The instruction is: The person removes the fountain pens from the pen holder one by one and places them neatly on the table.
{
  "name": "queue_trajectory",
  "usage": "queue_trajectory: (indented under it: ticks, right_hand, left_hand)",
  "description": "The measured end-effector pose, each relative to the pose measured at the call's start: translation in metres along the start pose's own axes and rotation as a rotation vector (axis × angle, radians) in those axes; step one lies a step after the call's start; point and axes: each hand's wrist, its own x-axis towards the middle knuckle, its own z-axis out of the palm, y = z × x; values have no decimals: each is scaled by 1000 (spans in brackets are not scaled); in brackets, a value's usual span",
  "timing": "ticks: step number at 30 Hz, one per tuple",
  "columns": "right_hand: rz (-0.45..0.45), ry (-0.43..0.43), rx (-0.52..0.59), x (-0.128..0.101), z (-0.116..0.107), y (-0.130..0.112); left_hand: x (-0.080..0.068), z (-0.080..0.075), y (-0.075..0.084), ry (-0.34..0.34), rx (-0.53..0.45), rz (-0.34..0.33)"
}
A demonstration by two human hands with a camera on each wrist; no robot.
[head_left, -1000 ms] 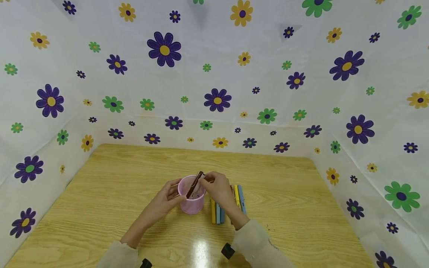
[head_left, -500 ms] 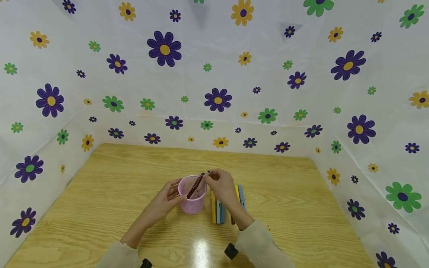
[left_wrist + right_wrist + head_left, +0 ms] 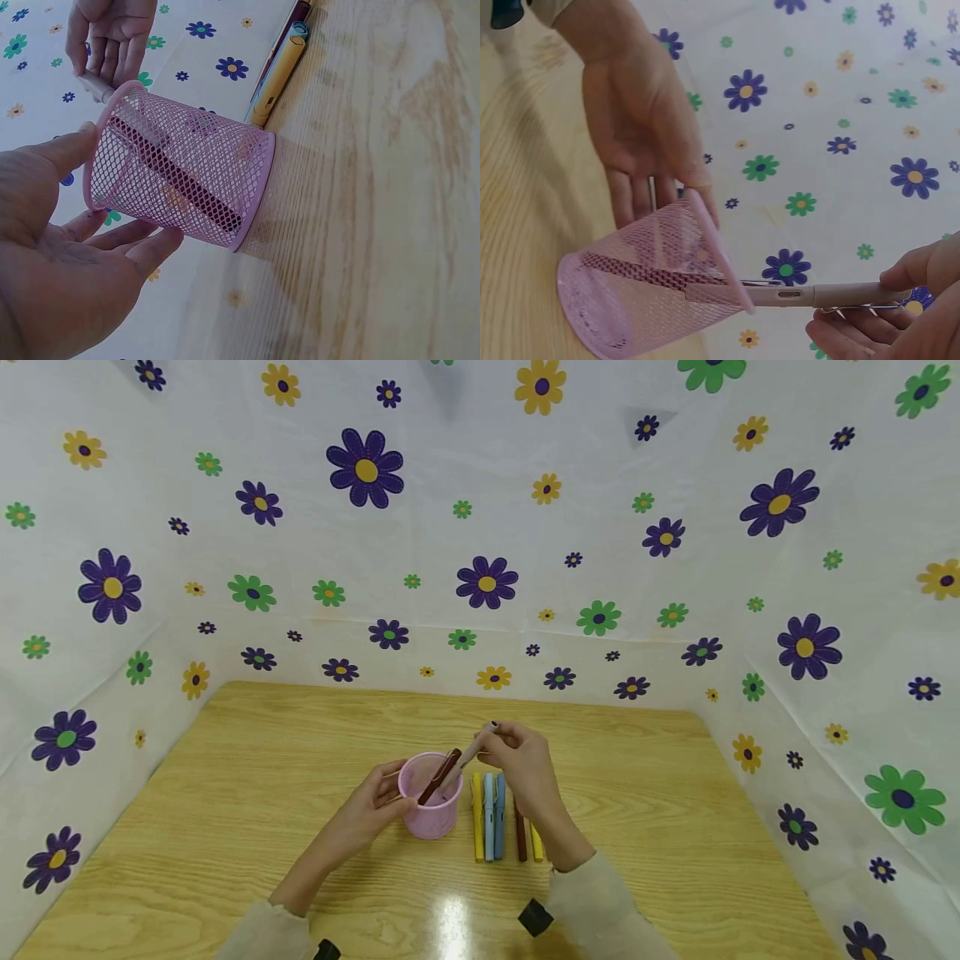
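My left hand [image 3: 372,800] grips the side of a pink mesh pen cup [image 3: 431,823], thumb near its rim and fingers around the far side. The cup stands upright on the table. A dark maroon pen [image 3: 440,777] leans inside it, showing through the mesh in the left wrist view. My right hand [image 3: 527,768] pinches a pale pinkish-grey pen [image 3: 472,751] close to its upper end. This pen slants over the cup's right rim; in the right wrist view its lower end is still within the mouth, and its metal clip shows near the fingers.
Right of the cup lie several pens side by side: a yellow pen [image 3: 477,822], a light blue pen [image 3: 489,822], a blue pen [image 3: 499,822], a brown pen [image 3: 521,835] and another yellow pen [image 3: 536,843], partly behind my right forearm. Flower-printed white cloth surrounds the wooden table [image 3: 300,735].
My right hand has moved up and to the right, drawing the pale pen partly out of the cup. My left hand and the cup have stayed in place.
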Motion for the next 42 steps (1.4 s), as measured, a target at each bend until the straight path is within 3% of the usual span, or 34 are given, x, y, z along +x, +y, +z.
queue_trajectory:
  ticks: [9, 17, 42]
  right_hand:
    - [45, -14, 168, 2, -21, -16]
    - [43, 0, 197, 4, -42, -20]
    - [29, 50, -7, 0, -118, -11]
  left_hand:
    - [-1, -1, -2, -3, -11, -1]
    - [-1, -1, -1, 2, -10, -12]
    - [0, 0, 4, 7, 9, -17]
